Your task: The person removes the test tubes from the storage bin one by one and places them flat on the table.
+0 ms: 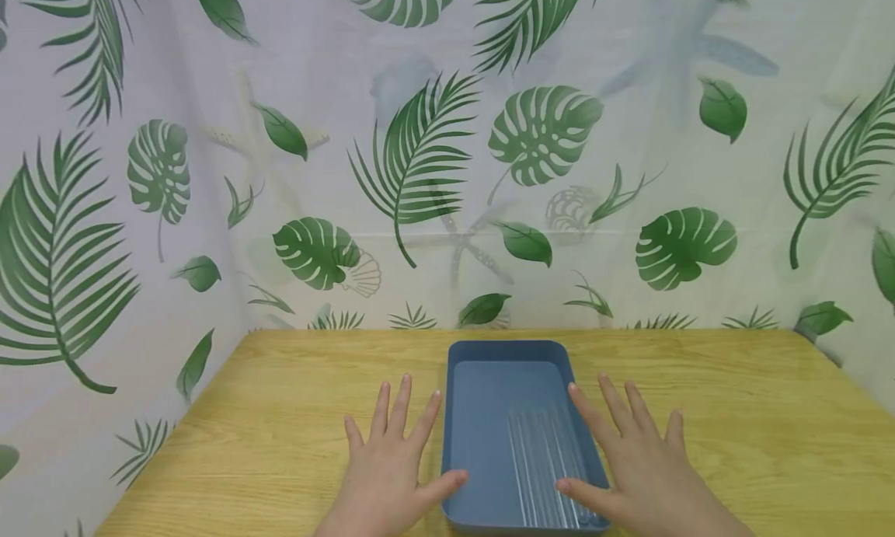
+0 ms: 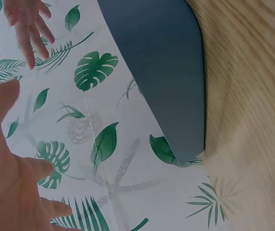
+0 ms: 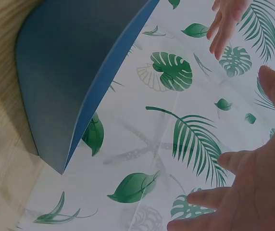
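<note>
A blue rectangular tray [image 1: 482, 428] with raised walls sits on the wooden table. Several clear, thin tubes or rods [image 1: 541, 467] lie lengthwise in its right part; their exact kind is hard to tell. Over the tray's left side, my left hand [image 1: 388, 467] is spread with straight fingers and holds nothing. My right hand [image 1: 643, 459] is spread the same way at the tray's right side, its thumb over the tubes. In both wrist views the tray's outer wall [image 2: 166, 72] stands apart from the fingers [image 3: 253, 159].
The yellowish wooden table [image 1: 280, 413] extends to both sides of the tray. A white cloth [image 1: 447, 288] printed with green leaves hangs behind the table and along its left side.
</note>
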`<act>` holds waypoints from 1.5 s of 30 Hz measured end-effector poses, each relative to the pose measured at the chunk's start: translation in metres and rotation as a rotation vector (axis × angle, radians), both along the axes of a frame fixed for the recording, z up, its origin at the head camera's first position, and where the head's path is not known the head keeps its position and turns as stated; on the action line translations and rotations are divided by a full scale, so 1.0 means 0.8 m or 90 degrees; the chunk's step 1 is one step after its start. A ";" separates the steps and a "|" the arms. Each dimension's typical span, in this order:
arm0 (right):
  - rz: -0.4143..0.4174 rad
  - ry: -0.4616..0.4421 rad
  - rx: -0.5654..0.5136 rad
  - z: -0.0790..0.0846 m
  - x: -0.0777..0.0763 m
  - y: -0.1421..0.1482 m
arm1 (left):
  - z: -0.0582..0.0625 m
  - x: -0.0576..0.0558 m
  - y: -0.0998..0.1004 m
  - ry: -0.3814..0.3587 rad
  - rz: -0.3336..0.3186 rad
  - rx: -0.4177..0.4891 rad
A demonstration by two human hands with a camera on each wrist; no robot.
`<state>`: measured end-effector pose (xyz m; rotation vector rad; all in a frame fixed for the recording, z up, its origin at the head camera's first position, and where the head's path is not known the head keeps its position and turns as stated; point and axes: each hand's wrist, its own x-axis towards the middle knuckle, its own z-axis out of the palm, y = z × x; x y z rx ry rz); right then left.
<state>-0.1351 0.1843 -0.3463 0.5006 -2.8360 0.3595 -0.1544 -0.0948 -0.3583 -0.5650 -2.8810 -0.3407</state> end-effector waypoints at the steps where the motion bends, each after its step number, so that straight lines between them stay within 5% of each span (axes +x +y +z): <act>1: 0.002 0.000 -0.004 0.001 0.001 0.000 | 0.000 0.000 0.000 0.003 0.000 0.001; 7: 0.019 0.019 -0.033 0.006 0.003 -0.005 | 0.000 0.000 0.003 0.015 -0.008 0.017; 12: 0.043 0.092 -0.065 0.009 0.004 -0.006 | 0.002 0.000 0.005 0.039 -0.036 0.049; 18: 0.101 0.233 -0.097 0.010 0.002 -0.006 | 0.003 0.000 0.007 0.144 -0.094 0.120; 22: 0.123 0.271 -0.121 0.012 0.000 -0.006 | 0.002 -0.002 0.008 0.185 -0.115 0.158; 34: 0.024 0.131 -0.164 0.023 -0.023 0.001 | 0.008 -0.010 0.015 0.154 -0.082 0.182; 45: -0.003 0.091 -0.200 0.033 -0.041 0.003 | 0.026 -0.026 0.031 0.119 -0.061 0.242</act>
